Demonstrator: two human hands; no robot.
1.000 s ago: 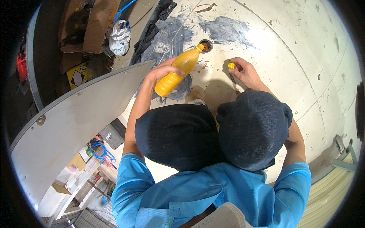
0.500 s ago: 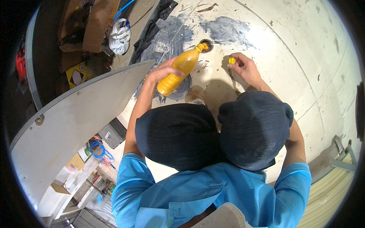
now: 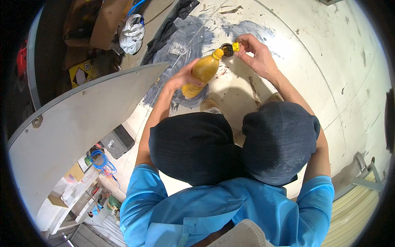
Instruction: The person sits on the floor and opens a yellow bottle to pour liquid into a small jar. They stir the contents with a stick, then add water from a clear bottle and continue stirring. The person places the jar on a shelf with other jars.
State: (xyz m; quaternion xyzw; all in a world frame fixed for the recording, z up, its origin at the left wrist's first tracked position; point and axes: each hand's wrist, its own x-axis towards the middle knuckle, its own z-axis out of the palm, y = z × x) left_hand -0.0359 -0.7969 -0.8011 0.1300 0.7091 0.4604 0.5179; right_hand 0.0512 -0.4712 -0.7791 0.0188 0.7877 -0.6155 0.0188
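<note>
My left hand (image 3: 184, 76) is wrapped round a plastic bottle (image 3: 205, 70) smeared with yellow inside. The bottle's uncapped neck tilts away from me, toward a small dark round container (image 3: 226, 50) on the floor. Yellow stuff shows inside that container, though I cannot tell if it is a cup or a hole. Between thumb and fingers, my right hand (image 3: 259, 55) pinches a yellow bottle cap (image 3: 235, 46), just right of the bottle's mouth and over the container's edge.
Grey smears (image 3: 185, 41) mark the pale floor (image 3: 321, 70). A large grey panel (image 3: 86, 107) rises at my left. Beyond it lie a white plastic bag (image 3: 132, 33) and cardboard (image 3: 98, 24). A black case (image 3: 117, 142) and blue cable (image 3: 98, 160) lie lower left.
My right hand has moved up and left, bringing the cap close to the bottle's mouth. The bottle has shifted slightly right, and its yellow contents look thinner, with more clear wall showing.
</note>
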